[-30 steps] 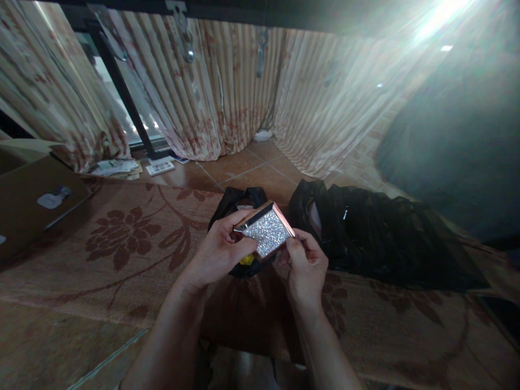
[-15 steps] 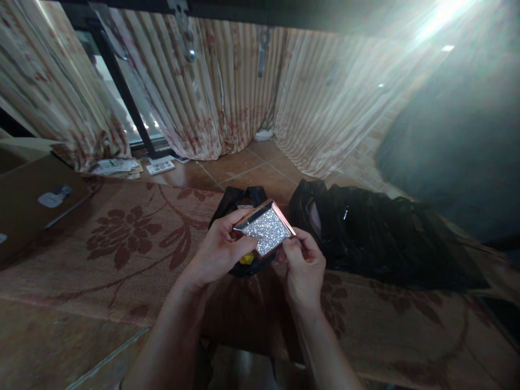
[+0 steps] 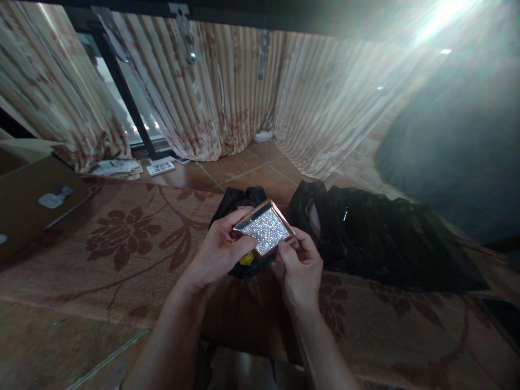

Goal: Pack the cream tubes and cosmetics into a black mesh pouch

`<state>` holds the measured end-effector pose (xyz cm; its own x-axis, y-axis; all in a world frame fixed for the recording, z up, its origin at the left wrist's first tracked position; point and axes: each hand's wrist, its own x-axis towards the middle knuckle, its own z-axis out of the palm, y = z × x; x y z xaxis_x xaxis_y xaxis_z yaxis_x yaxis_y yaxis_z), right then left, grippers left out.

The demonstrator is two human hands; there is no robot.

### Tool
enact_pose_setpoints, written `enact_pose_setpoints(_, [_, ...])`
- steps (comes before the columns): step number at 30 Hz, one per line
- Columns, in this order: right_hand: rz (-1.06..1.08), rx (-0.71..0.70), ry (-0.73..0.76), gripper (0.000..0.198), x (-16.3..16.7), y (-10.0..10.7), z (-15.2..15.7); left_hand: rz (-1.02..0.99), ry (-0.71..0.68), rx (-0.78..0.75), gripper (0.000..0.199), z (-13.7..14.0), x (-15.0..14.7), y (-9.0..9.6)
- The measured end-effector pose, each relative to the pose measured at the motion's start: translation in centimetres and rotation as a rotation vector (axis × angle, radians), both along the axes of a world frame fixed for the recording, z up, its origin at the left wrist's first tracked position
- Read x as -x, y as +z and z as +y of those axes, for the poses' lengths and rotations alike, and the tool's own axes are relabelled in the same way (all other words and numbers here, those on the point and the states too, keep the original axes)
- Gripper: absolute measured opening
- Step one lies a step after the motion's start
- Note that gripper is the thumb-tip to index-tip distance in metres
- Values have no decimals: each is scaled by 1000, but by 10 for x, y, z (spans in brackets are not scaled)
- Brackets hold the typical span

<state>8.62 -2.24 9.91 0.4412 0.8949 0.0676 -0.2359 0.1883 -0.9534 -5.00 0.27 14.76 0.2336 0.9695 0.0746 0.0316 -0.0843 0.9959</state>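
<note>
A flat rectangular case [image 3: 268, 229] with a glittering silver face and a shiny rose-gold rim is held tilted in front of me. My left hand [image 3: 223, 246] grips its left side, thumb lying on the glittery face. At the lower right corner my right hand [image 3: 300, 265] pinches the rim between thumb and fingers. What the case is for I cannot tell. Just behind and below it lies a small black bag [image 3: 230, 201], its mouth open, with something yellow [image 3: 246, 259] showing under my left thumb.
A row of black bags [image 3: 377, 233] lies to the right on the floral woven cloth [image 3: 122, 238]. On the left stands a cardboard box [image 3: 36, 200]. Papers [image 3: 117, 167] rest on the tiled floor by striped curtains [image 3: 211, 92]. A dark bar [image 3: 227, 13] crosses the top.
My right thumb has slid slightly left and down along the case's lower right edge. The left hand and the case have barely moved.
</note>
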Motion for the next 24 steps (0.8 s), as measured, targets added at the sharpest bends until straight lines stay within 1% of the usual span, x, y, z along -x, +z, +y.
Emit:
enact_pose_setpoints(4, [9,9,6,30,1,0,0,-1,5,9,42,0,0,1])
enact_pose_setpoints(11, [15,17,20,35,4,-3,-1,21,31,-45,31,0,-1,2])
enact_pose_setpoints(17, [-6,11,29,35,5,-2,-1,2,26,-32,38,1,-2,1])
enact_pose_setpoints(24, [-29,10,27,34,7,-1,-1,-4,38,-41,35,1,-1,0])
